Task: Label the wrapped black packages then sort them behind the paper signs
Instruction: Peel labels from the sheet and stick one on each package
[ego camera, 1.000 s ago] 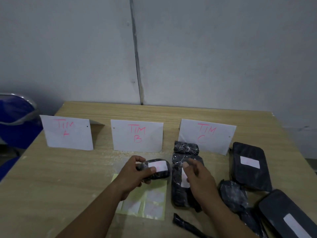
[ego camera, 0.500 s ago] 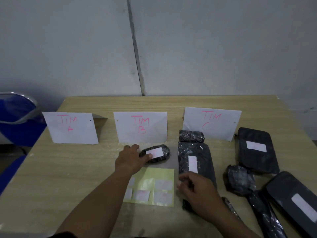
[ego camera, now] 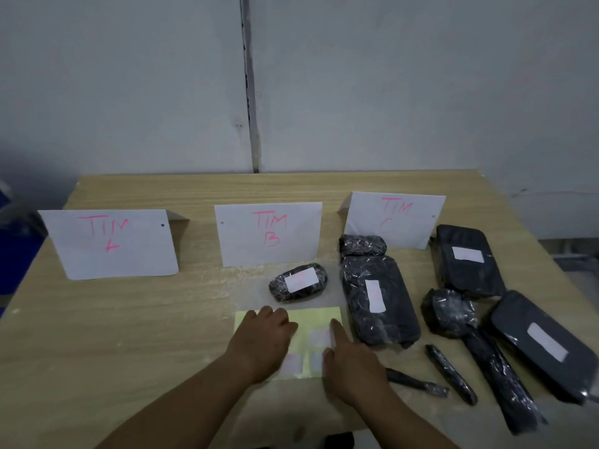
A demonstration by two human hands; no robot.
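Three white paper signs stand in a row: the left sign [ego camera: 110,243], the TIM B sign [ego camera: 269,233] and the TIM C sign [ego camera: 393,218]. A small oval black package [ego camera: 298,282] with a white label lies in front of TIM B. To its right lies a long labelled package [ego camera: 377,299], with a small unlabelled package [ego camera: 362,245] behind it. My left hand [ego camera: 262,341] rests on the yellow label sheet [ego camera: 311,319], holding nothing. My right hand [ego camera: 348,361] points a finger onto the same sheet.
At the right lie two flat labelled packages [ego camera: 466,259] [ego camera: 544,343], a lumpy wrapped bundle [ego camera: 450,312] with a long tail, and two thin wrapped sticks [ego camera: 450,374] [ego camera: 415,382]. The table's far edge meets a grey wall. A blue chair [ego camera: 16,254] stands at the left.
My left hand let go of the oval package, which now lies in front of TIM B, and drew back to the label sheet. My right hand moved left onto the sheet.
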